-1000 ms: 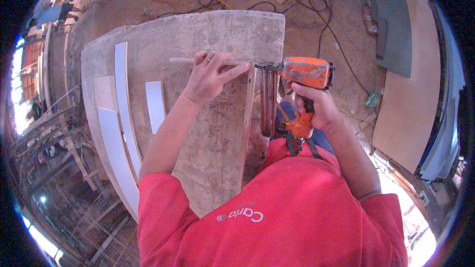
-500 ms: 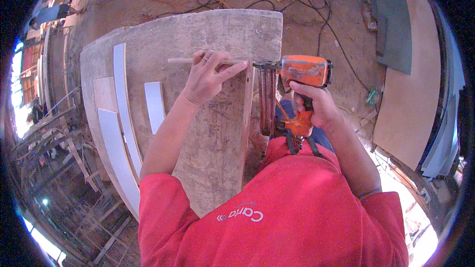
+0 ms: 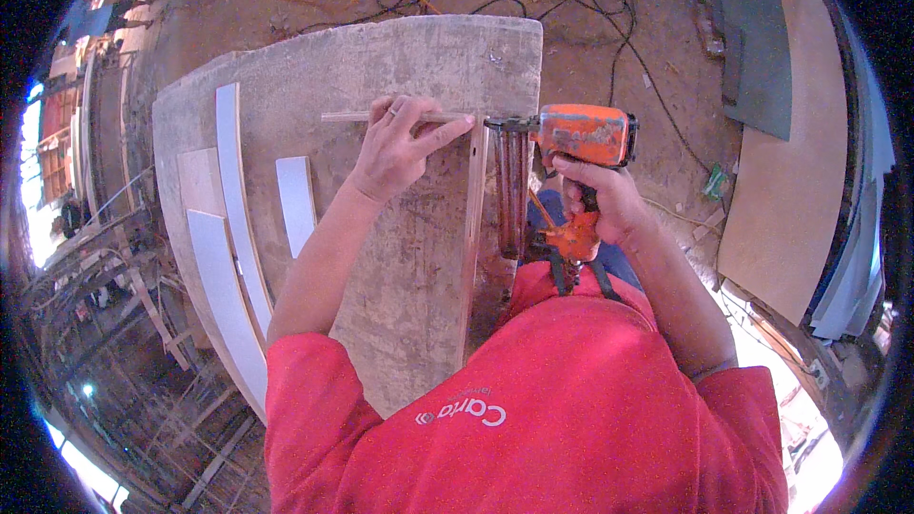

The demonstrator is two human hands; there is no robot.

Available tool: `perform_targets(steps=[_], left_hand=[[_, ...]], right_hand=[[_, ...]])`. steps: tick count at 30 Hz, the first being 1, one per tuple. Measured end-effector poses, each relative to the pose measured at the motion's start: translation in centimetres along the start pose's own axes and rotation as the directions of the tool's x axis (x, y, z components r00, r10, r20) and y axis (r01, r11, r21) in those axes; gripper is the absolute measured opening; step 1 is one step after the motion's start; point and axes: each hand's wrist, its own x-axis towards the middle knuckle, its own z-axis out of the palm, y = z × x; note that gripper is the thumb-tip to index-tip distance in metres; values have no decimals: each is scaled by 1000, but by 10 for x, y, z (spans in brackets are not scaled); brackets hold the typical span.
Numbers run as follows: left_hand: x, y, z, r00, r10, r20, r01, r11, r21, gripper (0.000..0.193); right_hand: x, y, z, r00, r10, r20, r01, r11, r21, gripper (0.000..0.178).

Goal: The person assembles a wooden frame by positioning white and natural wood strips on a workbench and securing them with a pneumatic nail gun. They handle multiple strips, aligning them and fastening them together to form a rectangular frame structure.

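Observation:
My right hand is wrapped round the handle of an orange nail gun, which lies on its side in the air with its long magazine pointing toward me. The gun's nose meets the corner where two wood strips come together. My left hand pinches a short thin wood strip that runs crosswise on the worktable. Its fingertips sit close to the nose. A longer wood strip stretches from that corner toward my body along the table's right part.
On the table's left lie long white-faced boards and a short white piece. Black hose or cable coils over the dusty floor beyond. Large sheets lean at the right. Scrap wood and racks crowd the left side.
Both hands and the nail gun hold nearly the same place. The whole view has shifted very slightly; nothing was let go or taken up.

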Motion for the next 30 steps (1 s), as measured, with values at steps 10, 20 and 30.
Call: perform_targets(steps=[10, 20, 30], left_hand=[[1, 1, 0, 1000, -4, 2, 4, 1000, -19, 57], [1, -1, 0, 1000, 1, 28, 1, 997, -74, 62], [14, 12, -21, 979, -139, 152, 158, 980, -119, 60]], right_hand=[[-2, 1, 5, 1000, -21, -13, 21, 1000, 2, 19], [9, 6, -11, 998, 60, -20, -57, 992, 113, 18], [-2, 1, -21, 993, -66, -94, 78, 989, 127, 19]])
